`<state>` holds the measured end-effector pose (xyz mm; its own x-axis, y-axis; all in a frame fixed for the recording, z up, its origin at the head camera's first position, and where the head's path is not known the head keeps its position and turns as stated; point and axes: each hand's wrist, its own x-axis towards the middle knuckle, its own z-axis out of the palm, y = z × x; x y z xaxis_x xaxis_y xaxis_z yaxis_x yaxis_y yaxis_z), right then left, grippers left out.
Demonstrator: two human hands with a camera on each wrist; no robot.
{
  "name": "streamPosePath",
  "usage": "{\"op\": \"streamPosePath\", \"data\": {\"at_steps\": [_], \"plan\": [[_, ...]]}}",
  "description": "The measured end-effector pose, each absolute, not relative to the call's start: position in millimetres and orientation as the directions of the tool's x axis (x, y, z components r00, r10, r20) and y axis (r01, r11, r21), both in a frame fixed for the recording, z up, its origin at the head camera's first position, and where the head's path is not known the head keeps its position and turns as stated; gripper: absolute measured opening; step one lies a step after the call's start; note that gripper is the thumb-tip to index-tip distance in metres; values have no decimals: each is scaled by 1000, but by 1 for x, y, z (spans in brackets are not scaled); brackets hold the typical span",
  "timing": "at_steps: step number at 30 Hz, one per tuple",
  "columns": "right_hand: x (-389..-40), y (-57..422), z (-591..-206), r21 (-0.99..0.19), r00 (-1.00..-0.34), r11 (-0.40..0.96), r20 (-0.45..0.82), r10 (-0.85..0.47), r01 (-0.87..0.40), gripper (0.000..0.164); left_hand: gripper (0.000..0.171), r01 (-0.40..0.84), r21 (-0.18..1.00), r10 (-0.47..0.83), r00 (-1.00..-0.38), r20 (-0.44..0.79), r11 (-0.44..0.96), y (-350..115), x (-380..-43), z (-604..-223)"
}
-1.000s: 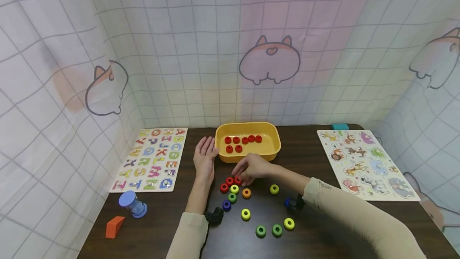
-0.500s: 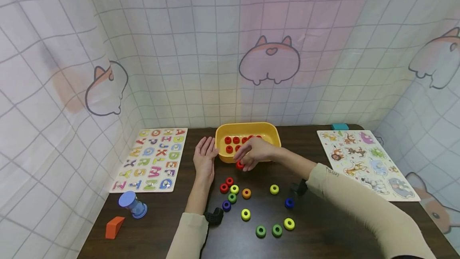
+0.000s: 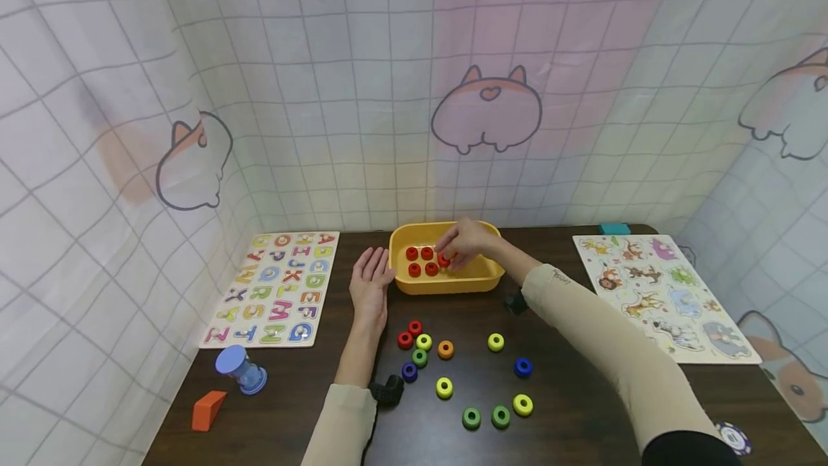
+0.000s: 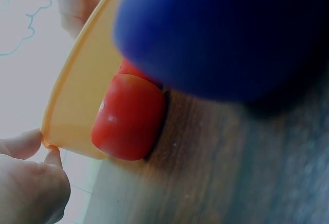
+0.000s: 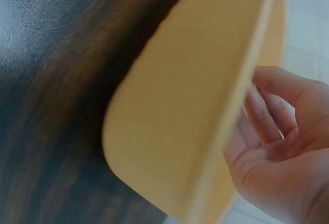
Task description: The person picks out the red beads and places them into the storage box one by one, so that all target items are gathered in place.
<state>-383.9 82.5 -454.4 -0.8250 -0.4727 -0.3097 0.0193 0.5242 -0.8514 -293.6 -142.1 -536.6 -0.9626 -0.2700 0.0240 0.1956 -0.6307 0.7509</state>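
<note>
In the head view, my right hand (image 3: 467,239) reaches into the yellow bin (image 3: 402,283) and pinches a red bead (image 3: 445,261) just above its floor. Several other red beads (image 3: 414,270) lie at the bin's left; some are hidden under the hand. In the right wrist view the bin's wall (image 5: 164,100) hides those fingertips. My left hand (image 3: 369,285) rests beside the bin's left end, fingers extended, its thumb near the wall. In the left wrist view, fingertips of that hand (image 4: 31,183) touch the bin's corner (image 4: 77,116).
Nearer on the dark table lie two red beads (image 3: 405,340), an orange bead (image 3: 445,349) and scattered yellow, green and blue beads (image 3: 523,367). A letter puzzle board (image 3: 274,290), a blue hourglass-shaped toy (image 3: 241,369) and an orange block (image 3: 208,410) are left; an animal puzzle (image 3: 666,300) is right.
My right hand has picked a red bead from the cluster on the table and carried it up and over the rim into the bin. The left hand has stayed in place.
</note>
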Motion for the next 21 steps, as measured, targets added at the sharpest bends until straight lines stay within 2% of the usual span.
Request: {"op": "streamPosePath", "data": {"at_steps": [8,16,21], "plan": [[-386,84,-474,-841,-825,533,-364,-433,91,26,68,217,744,-268,-962,53,-632,-138,-292,-538],[-377,86,-447,-867,-823,499,-287,-490,5,28,66,209,740,-258,-965,50,-640,-140,-293,-536],[-356,80,-428,-877,-778,475,-249,-577,-71,21,67,198,741,-254,-966,37,-642,-143,-293,-536]]}}
